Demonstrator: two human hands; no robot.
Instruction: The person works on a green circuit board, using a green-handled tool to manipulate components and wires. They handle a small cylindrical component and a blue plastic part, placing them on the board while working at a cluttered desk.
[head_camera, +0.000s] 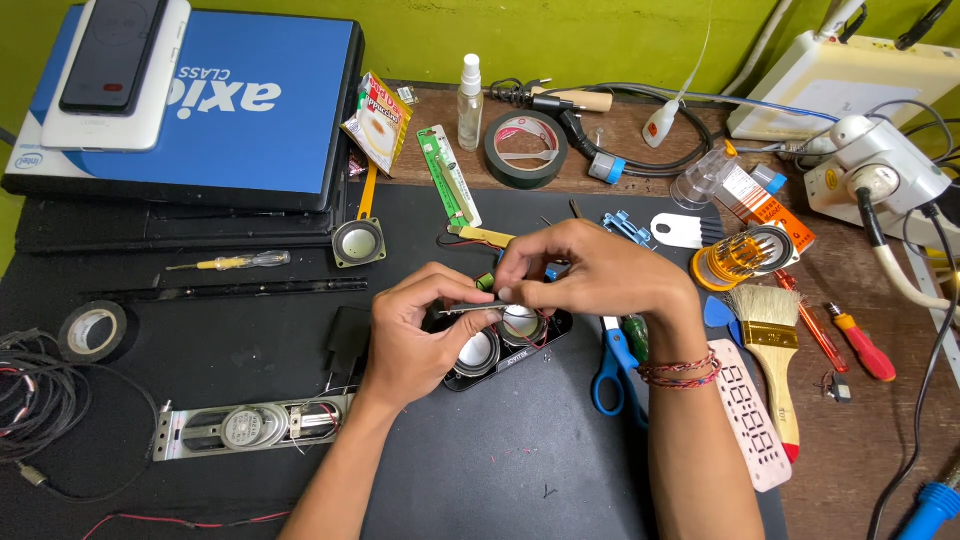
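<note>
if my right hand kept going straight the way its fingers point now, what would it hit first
Probably your left hand. The right hand points leftward, its fingertips already at the small thin part both hands pinch above the black speaker housing, though depth is hard to judge.

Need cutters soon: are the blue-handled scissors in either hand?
No, the blue-handled scissors lie on the black mat beside the right hand's wrist.

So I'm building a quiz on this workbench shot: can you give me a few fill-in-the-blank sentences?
1. Both hands, left hand and right hand, hold a thin part over a black ____ housing.
2. The scissors have ____ handles.
3. A ____ phone lies on the blue laptop.
Missing: speaker; blue; white
</note>
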